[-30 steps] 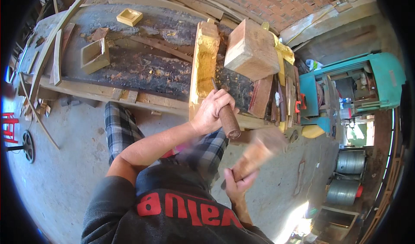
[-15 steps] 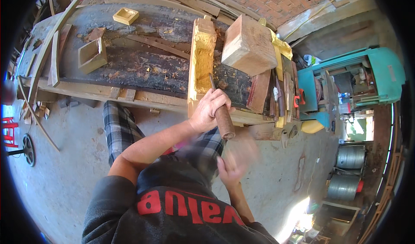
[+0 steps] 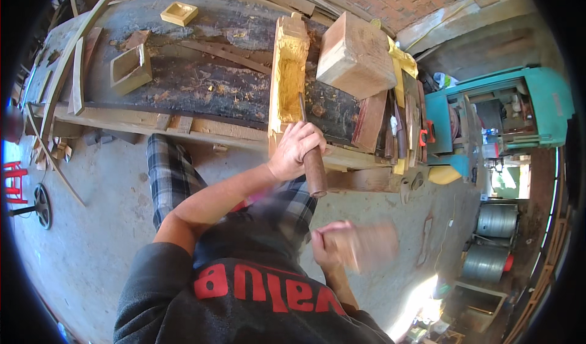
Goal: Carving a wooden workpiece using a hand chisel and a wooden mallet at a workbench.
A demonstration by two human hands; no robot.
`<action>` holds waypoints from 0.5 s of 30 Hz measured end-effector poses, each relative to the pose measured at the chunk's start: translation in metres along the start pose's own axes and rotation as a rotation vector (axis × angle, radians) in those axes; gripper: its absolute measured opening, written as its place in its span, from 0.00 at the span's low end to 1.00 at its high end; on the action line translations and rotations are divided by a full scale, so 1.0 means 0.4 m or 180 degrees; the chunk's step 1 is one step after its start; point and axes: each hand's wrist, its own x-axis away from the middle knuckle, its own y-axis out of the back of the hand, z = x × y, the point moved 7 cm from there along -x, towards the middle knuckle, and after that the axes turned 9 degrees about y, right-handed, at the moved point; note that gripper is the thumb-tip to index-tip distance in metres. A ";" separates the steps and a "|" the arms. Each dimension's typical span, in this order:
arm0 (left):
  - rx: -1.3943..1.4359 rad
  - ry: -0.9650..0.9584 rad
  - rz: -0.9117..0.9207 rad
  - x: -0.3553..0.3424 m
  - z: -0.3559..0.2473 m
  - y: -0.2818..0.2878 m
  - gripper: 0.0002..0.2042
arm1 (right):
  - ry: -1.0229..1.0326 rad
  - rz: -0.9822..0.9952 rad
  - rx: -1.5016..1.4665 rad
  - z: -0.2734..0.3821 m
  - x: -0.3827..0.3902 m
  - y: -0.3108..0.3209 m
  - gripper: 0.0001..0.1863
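My left hand (image 3: pixel 296 149) is wrapped round the wooden handle (image 3: pixel 315 174) of a chisel, whose metal shaft (image 3: pixel 302 106) reaches into the hollowed face of an upright-looking pale yellow wood piece (image 3: pixel 284 51) lying across the bench. Lower and to the right, my right hand (image 3: pixel 326 243) grips a wooden mallet (image 3: pixel 369 246), its head smeared by motion. A large square wood block (image 3: pixel 354 57) rests right of the carved piece. The chisel's cutting tip is too small to make out clearly.
The dark slab bench (image 3: pixel 220 94) holds two small wooden boxes (image 3: pixel 129 72), loose strips and tools (image 3: pixel 395 136). A teal machine (image 3: pixel 540 106) stands at right, metal drums (image 3: pixel 488 258) below it. A red stool (image 3: pixel 15 179) and a wheel (image 3: pixel 41 207) are at left.
The mallet in my right hand has swung, now lower and to the right compared with half a second ago. My left hand and the chisel have stayed nearly in place.
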 end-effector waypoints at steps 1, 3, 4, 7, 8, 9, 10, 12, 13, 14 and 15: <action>0.0088 -0.0019 -0.0085 -0.002 -0.002 -0.004 0.11 | -0.1334 -0.0611 -0.2012 -0.062 0.070 -0.031 0.35; 0.0134 -0.0064 -0.0061 0.002 -0.003 -0.014 0.11 | -0.1335 -0.0686 -0.1413 -0.096 0.098 -0.089 0.34; 0.0156 -0.0090 -0.0056 0.004 0.005 -0.017 0.11 | -0.1310 -0.0743 -0.0842 -0.102 0.096 -0.106 0.32; -0.0009 -0.0142 0.0036 0.004 0.017 -0.011 0.11 | -0.1871 -0.1331 -0.1443 -0.105 0.105 -0.101 0.27; -0.0084 -0.0127 0.0113 0.009 0.014 -0.011 0.11 | -0.1780 -0.1789 -0.1635 -0.086 0.102 -0.061 0.25; -0.0017 -0.0086 -0.0031 0.008 0.017 0.000 0.12 | -0.0582 0.0056 -0.0362 -0.047 0.070 -0.053 0.22; -0.0017 -0.0094 -0.0025 0.010 0.025 -0.004 0.12 | -0.0587 0.0047 -0.0359 -0.033 0.043 -0.031 0.22; 0.0113 -0.0202 -0.0080 0.013 0.030 -0.008 0.12 | -0.2649 0.0243 -0.1607 -0.079 0.057 -0.048 0.21; 0.0146 -0.0241 0.0002 0.001 0.015 -0.026 0.13 | -0.1144 -0.0945 -0.0676 -0.107 0.136 -0.119 0.23; 0.0098 -0.0219 -0.0022 0.003 0.030 -0.021 0.13 | -0.1112 -0.0941 -0.0725 -0.095 0.114 -0.129 0.23; 0.0157 -0.0160 -0.0291 -0.002 0.030 -0.008 0.13 | -0.1925 -0.0917 -0.1186 -0.109 0.104 -0.126 0.27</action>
